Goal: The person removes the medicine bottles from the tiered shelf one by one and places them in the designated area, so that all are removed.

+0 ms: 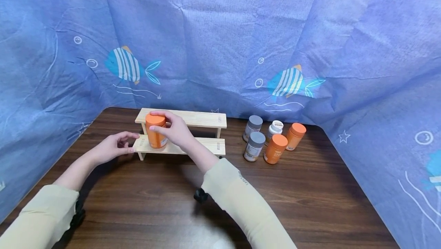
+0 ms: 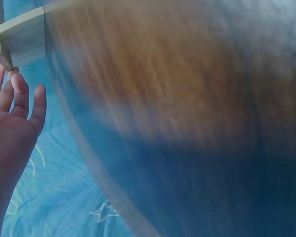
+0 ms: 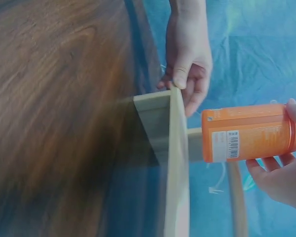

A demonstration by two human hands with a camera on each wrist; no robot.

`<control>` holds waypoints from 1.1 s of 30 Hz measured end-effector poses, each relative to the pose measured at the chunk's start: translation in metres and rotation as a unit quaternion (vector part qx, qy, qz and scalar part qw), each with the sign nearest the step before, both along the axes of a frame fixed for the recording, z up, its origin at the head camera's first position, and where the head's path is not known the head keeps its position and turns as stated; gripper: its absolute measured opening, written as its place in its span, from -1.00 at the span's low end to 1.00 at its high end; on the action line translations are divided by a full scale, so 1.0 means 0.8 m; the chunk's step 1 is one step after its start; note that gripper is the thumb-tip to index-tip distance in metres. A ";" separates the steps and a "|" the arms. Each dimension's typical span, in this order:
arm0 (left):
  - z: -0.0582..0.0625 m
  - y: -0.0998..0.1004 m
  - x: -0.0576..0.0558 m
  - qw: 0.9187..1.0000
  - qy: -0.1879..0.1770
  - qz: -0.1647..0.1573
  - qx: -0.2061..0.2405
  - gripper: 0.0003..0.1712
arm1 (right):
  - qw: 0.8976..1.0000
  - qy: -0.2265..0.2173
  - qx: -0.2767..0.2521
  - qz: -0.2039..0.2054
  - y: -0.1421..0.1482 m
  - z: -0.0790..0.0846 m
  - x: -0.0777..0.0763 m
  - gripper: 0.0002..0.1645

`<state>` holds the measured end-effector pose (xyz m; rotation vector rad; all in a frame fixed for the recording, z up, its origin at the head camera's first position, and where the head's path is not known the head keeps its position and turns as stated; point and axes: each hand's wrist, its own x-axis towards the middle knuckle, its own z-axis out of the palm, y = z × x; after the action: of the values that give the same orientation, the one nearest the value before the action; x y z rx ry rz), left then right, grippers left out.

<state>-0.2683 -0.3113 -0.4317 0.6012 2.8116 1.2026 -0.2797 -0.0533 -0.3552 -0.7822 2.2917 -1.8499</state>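
My right hand [image 1: 177,130] grips an orange bottle [image 1: 156,138] near its orange lid. The bottle is upright over the left part of the lower step of a two-step wooden rack [image 1: 193,145]. In the right wrist view a small gap shows between the base of the orange bottle [image 3: 246,133] and the step. My left hand [image 1: 111,148] holds the left end of that lower step, its thumb on the edge in the right wrist view. Part of the rack and the fingers of my left hand [image 2: 12,118] appear at the left wrist view's edge.
Right of the rack stand two grey-lidded bottles [image 1: 253,147], a white bottle [image 1: 275,127] and two more orange bottles [image 1: 275,151], close together. All are on a dark wooden table [image 1: 155,199]. A blue fish-print cloth [image 1: 213,42] hangs behind and at the sides.
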 end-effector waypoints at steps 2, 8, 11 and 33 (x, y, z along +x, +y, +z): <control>0.000 0.000 0.001 1.000 0.004 -0.004 0.003 -0.49 | 1.000 0.005 0.009 0.005 0.009 0.005 0.001 -0.50; 0.000 0.001 0.003 1.000 0.018 -0.008 -0.012 -0.46 | 0.999 0.010 0.028 0.029 0.038 0.022 0.009 -0.49; 0.000 0.001 0.004 0.999 0.023 -0.007 -0.023 -0.46 | 0.999 0.012 0.036 0.034 0.055 0.033 0.014 -0.50; 0.019 0.011 0.011 0.992 0.074 -0.026 -0.095 -0.47 | 0.997 0.067 0.006 0.036 0.188 0.069 0.053 -0.49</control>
<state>-0.2597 -0.3026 -0.4164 0.7747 2.9636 0.9040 -0.2374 0.0973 -0.3003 -1.0016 2.3164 -1.8040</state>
